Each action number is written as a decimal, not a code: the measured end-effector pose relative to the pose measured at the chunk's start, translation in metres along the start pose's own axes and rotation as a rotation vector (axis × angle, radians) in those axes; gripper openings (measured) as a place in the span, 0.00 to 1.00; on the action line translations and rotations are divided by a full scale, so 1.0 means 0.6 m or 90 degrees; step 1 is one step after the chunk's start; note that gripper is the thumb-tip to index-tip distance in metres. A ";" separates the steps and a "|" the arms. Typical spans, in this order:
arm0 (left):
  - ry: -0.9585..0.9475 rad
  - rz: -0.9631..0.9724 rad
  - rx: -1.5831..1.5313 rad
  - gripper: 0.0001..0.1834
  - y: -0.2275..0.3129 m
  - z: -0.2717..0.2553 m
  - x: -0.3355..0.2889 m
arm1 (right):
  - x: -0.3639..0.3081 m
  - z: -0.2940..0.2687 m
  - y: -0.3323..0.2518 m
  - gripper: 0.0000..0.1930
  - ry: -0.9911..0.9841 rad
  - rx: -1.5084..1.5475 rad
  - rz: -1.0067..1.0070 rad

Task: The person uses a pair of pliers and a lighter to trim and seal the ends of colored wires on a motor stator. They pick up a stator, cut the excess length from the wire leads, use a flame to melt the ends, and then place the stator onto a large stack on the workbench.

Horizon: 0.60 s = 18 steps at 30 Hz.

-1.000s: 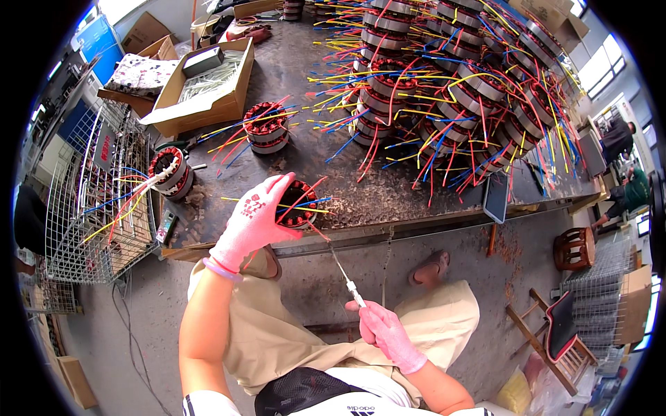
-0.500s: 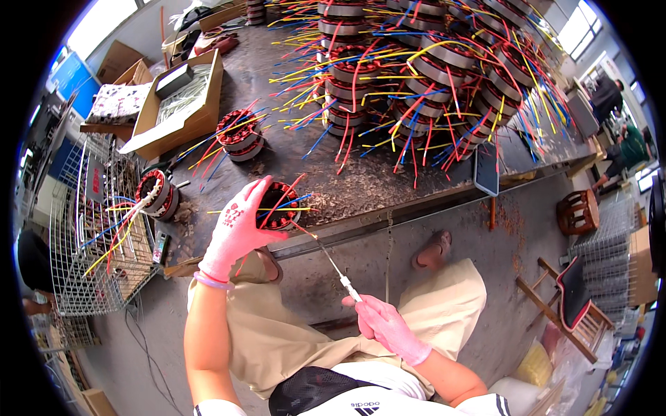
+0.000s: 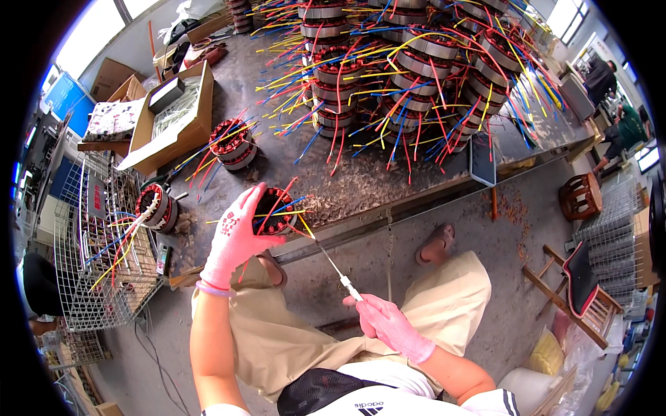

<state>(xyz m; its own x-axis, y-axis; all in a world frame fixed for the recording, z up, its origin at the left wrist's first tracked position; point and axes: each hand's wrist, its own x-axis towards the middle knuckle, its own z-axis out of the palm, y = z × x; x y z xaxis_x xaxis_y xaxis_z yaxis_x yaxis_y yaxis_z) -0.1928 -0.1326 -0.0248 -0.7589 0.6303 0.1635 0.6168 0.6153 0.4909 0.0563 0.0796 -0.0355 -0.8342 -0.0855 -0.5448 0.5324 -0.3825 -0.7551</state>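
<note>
At the table's front edge stands a motor stator (image 3: 276,223) with red windings and red, blue and yellow leads. My left hand (image 3: 234,232), in a pink glove, grips it from its left side, the thumb across the front. My right hand (image 3: 387,324), also gloved in pink, is closed round the white handle of a thin-shafted hand tool (image 3: 346,283) over my lap. Its slim tip meets a yellow lead (image 3: 307,227) at the stator's right side; how they join is too small to tell.
Tall stacks of wired stators (image 3: 409,76) fill the table's far side. Left stand a single stator (image 3: 232,144), another with white-bound leads (image 3: 157,208), and an open cardboard box (image 3: 170,128). A phone (image 3: 483,161) lies at the edge. A wire basket (image 3: 104,263) and wooden chair (image 3: 579,295) flank me.
The view has shifted slightly. A longer stretch of yellow lead now shows between the stator and the tool's tip. Both hands keep their grips.
</note>
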 end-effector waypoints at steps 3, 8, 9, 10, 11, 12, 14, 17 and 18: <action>-0.007 -0.012 -0.011 0.55 0.003 -0.002 0.000 | 0.000 0.001 0.000 0.18 0.013 -0.020 -0.005; -0.006 -0.020 -0.024 0.54 0.010 -0.007 0.001 | 0.004 0.001 0.008 0.19 0.004 0.022 -0.006; -0.005 -0.008 -0.014 0.54 0.007 -0.007 0.001 | 0.001 0.007 0.000 0.19 0.007 0.021 -0.005; 0.002 -0.006 -0.007 0.54 0.004 -0.005 0.000 | 0.000 0.010 -0.004 0.19 0.010 0.021 -0.003; 0.009 -0.004 0.000 0.54 0.002 -0.003 -0.001 | 0.001 0.009 -0.005 0.18 0.003 0.015 -0.002; 0.012 0.001 0.006 0.55 0.002 -0.002 0.000 | -0.001 0.005 -0.004 0.18 -0.001 0.012 -0.001; 0.009 -0.001 -0.004 0.55 0.002 -0.004 0.001 | 0.000 0.002 -0.002 0.17 -0.007 0.007 -0.006; 0.005 -0.003 -0.005 0.55 0.001 -0.002 0.001 | -0.001 -0.001 0.001 0.18 -0.007 0.011 -0.015; 0.000 -0.010 -0.010 0.55 0.005 -0.004 0.002 | 0.001 -0.001 0.004 0.18 -0.002 0.021 -0.019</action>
<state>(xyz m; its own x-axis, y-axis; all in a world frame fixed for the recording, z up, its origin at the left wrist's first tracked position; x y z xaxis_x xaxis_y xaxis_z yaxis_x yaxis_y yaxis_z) -0.1927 -0.1311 -0.0212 -0.7681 0.6210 0.1559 0.6018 0.6171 0.5070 0.0571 0.0792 -0.0377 -0.8502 -0.0769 -0.5208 0.5022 -0.4150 -0.7587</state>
